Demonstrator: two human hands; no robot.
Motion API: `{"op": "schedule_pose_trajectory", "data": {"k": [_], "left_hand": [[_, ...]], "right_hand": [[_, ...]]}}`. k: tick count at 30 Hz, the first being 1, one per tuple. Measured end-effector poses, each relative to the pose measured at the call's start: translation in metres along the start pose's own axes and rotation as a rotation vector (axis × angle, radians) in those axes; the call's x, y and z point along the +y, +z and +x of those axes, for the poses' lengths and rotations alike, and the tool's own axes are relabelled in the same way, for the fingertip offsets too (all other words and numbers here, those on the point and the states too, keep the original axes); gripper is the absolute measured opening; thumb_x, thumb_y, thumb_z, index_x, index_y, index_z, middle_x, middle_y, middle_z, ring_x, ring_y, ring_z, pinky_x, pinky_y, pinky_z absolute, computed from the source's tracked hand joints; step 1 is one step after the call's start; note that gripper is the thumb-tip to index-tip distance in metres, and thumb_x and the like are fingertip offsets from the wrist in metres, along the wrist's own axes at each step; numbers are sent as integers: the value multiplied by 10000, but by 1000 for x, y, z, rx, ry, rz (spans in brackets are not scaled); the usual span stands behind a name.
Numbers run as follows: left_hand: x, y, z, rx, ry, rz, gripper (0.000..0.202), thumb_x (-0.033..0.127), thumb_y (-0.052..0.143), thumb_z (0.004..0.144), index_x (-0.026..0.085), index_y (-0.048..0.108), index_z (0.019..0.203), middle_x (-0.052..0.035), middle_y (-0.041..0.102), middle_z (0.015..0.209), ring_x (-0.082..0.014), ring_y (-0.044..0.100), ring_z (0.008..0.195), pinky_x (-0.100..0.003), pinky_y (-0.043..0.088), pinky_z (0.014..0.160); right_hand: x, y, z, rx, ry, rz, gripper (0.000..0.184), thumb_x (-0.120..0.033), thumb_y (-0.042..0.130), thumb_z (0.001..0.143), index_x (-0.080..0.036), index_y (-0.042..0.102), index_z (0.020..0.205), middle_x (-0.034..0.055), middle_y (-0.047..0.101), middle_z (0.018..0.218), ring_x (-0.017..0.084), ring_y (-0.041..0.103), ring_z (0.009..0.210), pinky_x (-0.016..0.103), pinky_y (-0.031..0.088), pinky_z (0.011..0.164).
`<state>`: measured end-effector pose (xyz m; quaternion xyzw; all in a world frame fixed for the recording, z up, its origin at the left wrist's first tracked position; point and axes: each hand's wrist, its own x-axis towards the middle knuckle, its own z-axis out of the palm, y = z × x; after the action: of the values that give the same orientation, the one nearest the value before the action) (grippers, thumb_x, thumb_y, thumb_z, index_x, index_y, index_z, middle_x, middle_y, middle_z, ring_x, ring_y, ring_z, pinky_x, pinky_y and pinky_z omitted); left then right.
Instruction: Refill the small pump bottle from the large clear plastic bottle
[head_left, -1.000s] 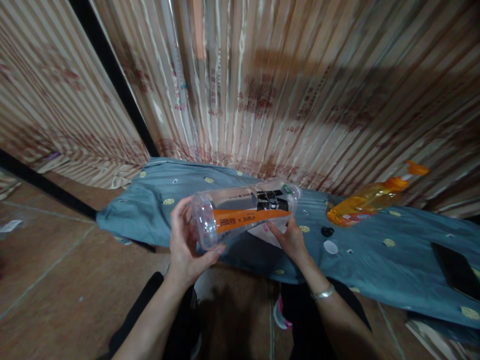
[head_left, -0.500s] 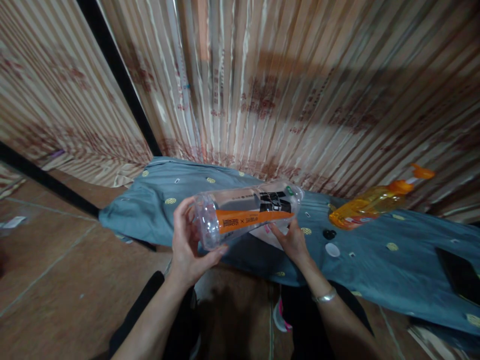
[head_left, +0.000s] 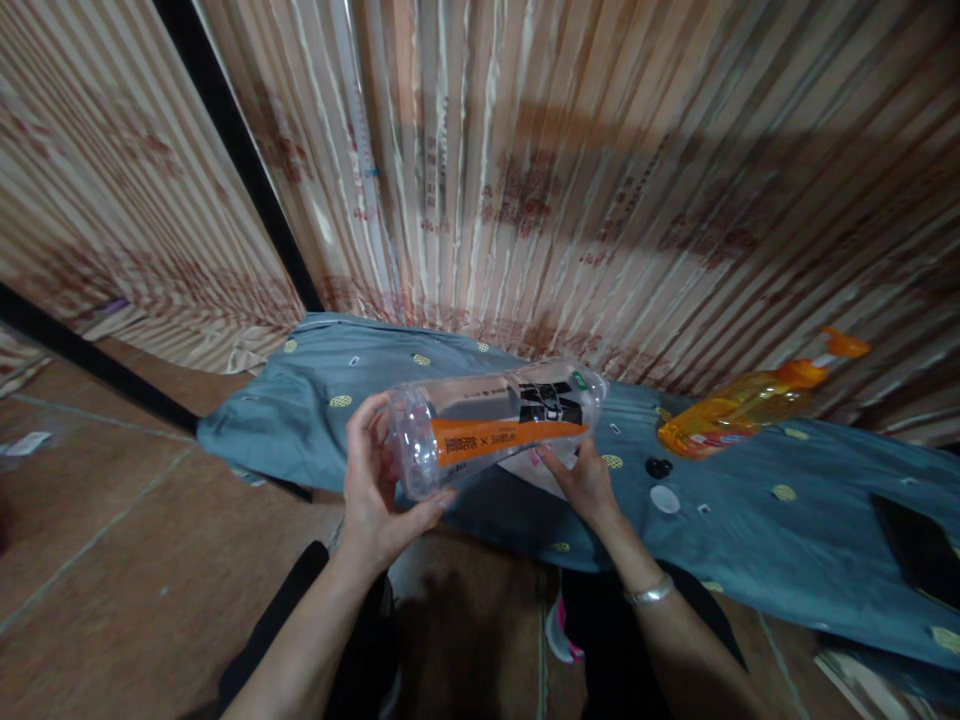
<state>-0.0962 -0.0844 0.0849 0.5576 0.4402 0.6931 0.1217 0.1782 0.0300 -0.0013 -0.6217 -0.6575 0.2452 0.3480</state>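
Observation:
A clear plastic bottle with an orange and black label lies sideways between my two hands, above a blue-grey cloth. My left hand is wrapped round its base end, thumb below and fingers behind. Near the other end, my right hand grips the bottle from underneath, its thumb pressed along the lower side; the other fingers are mostly hidden. Partly covered by the bottle and my right hand, a whitish flat thing lies on the cloth; its kind is unclear.
The patterned cloth covers a long, narrow surface. To the right lie an orange pump bottle, a small black object, a white disc and a dark phone-like slab. Behind hangs a striped curtain; black poles stand left.

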Motion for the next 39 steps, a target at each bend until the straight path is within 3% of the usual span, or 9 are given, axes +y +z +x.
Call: {"op": "schedule_pose_trajectory", "data": {"k": [5, 11, 18, 24, 31, 39], "left_hand": [[0, 0, 0, 1, 7, 0, 1057, 603, 1038, 594, 289, 546, 1474, -119, 625, 1336, -349, 727, 1214, -396, 669, 844], [-3, 1, -2, 28, -15, 12, 1097, 656, 1030, 559, 293, 539, 1471, -119, 617, 1330, -355, 724, 1204, -418, 666, 851], [-6, 0, -3, 32, -7, 14, 1076, 667, 1015, 588, 293, 551, 1484, -120, 609, 1363, -357, 710, 1210, -462, 657, 927], [-5, 0, -1, 5, 32, -21, 1074, 598, 1044, 599, 311, 559, 1512, -117, 618, 1379, -359, 717, 1219, -477, 652, 960], [-1, -1, 1, -2, 13, -29, 999, 504, 1039, 632, 305, 577, 1496, -119, 640, 1393, -361, 712, 1255, -458, 654, 970], [-5, -3, 1, 2, 42, -6, 1041, 622, 1026, 627, 305, 590, 1519, -107, 668, 1366, -330, 730, 1200, -429, 651, 965]], "right_hand": [[1, 1, -1, 10, -6, 9, 659, -657, 769, 770, -213, 617, 1234, 189, 839, 1119, 443, 817, 1047, 535, 639, 870], [9, 5, 1, 48, -6, -3, 681, -714, 799, 741, -230, 620, 1185, 156, 835, 1017, 429, 819, 960, 508, 637, 782], [5, 4, 1, 18, 18, -29, 668, -680, 790, 747, -212, 603, 1186, 183, 818, 1022, 455, 811, 989, 550, 639, 819], [2, 4, 0, 34, 6, -20, 653, -673, 763, 763, -205, 601, 1189, 206, 825, 1062, 460, 811, 1013, 585, 639, 886], [6, 7, 1, 61, -22, -16, 580, -630, 779, 783, -230, 600, 1162, 177, 831, 1006, 452, 814, 960, 561, 643, 813], [1, 5, -1, 46, -15, 14, 525, -532, 774, 791, -213, 627, 1181, 176, 830, 1088, 434, 815, 1037, 551, 640, 886]]}}
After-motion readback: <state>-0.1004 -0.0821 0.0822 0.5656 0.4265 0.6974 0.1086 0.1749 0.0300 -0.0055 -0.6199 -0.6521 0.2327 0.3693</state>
